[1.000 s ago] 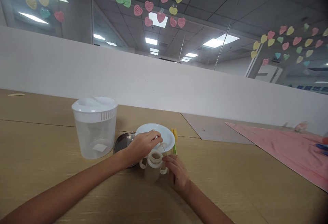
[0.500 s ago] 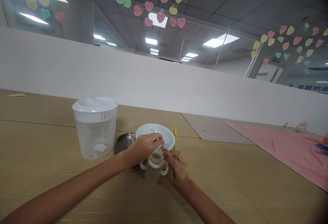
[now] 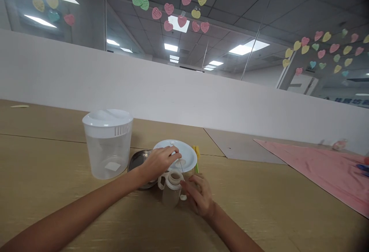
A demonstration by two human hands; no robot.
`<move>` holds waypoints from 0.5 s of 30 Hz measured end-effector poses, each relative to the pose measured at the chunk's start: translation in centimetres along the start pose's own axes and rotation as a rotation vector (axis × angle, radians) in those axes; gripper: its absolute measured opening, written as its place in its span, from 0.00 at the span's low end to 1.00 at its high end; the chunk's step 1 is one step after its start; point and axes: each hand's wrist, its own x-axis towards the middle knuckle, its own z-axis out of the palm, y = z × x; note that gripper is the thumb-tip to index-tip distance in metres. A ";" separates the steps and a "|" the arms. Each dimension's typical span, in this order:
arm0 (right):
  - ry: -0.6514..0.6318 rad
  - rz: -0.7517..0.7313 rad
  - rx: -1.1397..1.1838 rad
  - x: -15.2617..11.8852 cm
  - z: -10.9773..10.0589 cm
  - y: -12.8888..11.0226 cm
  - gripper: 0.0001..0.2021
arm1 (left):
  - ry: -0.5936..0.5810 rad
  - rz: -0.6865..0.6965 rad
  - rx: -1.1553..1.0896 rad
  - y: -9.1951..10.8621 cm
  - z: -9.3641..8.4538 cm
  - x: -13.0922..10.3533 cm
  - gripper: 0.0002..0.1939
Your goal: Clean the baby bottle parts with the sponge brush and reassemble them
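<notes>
My left hand (image 3: 161,162) pinches a thin stick (image 3: 181,166) with a small white knob at its far end. The stick slants down toward the fingertips of my right hand (image 3: 200,196). Those fingers are curled together at the right side of a clear, two-handled drinking bottle (image 3: 170,197), partly covering its right handle. What they hold is hidden. Uncapped, the bottle stands upright on the table, its left handle in plain sight. Behind it lies a white plate (image 3: 188,154) with a small pale round piece on it. Under my left wrist sits a metal bowl (image 3: 138,159), partly covered.
A clear bucket with a white lid (image 3: 108,140) stands left. Right of the plate is a yellow and green item (image 3: 197,156). A pink cloth (image 3: 314,163) covers the table's right side, with a blue object (image 3: 363,168) on it. A white wall (image 3: 161,90) backs the table.
My hands have moved slightly apart, exposing the thin stick between them. My right hand has shifted down, now covering more of the bottle's right handle. The bottle stays in place.
</notes>
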 end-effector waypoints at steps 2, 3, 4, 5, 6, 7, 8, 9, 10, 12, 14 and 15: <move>-0.007 0.005 -0.002 0.0 0.2 0.1 0.17 | 0.003 -0.009 -0.004 -0.2 -0.2 0.1 0.12; -0.009 0.009 -0.003 0.0 0.3 0.1 0.17 | 0.010 -0.008 -0.007 -0.2 -0.3 0.1 0.12; -0.008 0.009 -0.007 0.0 0.4 0.1 0.18 | 0.015 -0.006 -0.011 -0.2 -0.5 0.2 0.12; -0.012 0.008 -0.012 0.1 0.4 0.1 0.18 | 0.020 -0.005 -0.014 -0.2 -0.6 0.3 0.12; -0.018 0.008 -0.016 0.1 0.5 0.0 0.18 | 0.028 -0.005 -0.017 -0.2 -0.8 0.3 0.12; -0.024 0.012 -0.019 0.2 0.5 -0.1 0.18 | 0.037 -0.008 -0.022 -0.1 -0.8 0.4 0.12; -0.030 0.016 -0.020 0.2 0.4 -0.1 0.18 | 0.046 -0.012 -0.028 -0.1 -0.9 0.4 0.12; -0.034 0.019 -0.020 0.2 0.4 -0.2 0.19 | 0.054 -0.015 -0.035 -0.1 -0.9 0.4 0.12; -0.037 0.022 -0.021 0.2 0.4 -0.2 0.19 | 0.062 -0.019 -0.042 0.0 -0.9 0.4 0.12; -0.039 0.024 -0.022 0.1 0.4 -0.2 0.20 | 0.065 -0.022 -0.055 0.0 -0.8 0.3 0.12; -0.042 0.023 -0.019 0.0 0.5 -0.2 0.20 | 0.061 -0.025 -0.065 0.1 -0.8 0.3 0.12; -0.044 0.021 -0.018 -0.1 0.5 -0.2 0.20 | 0.060 -0.028 -0.071 0.1 -0.8 0.3 0.13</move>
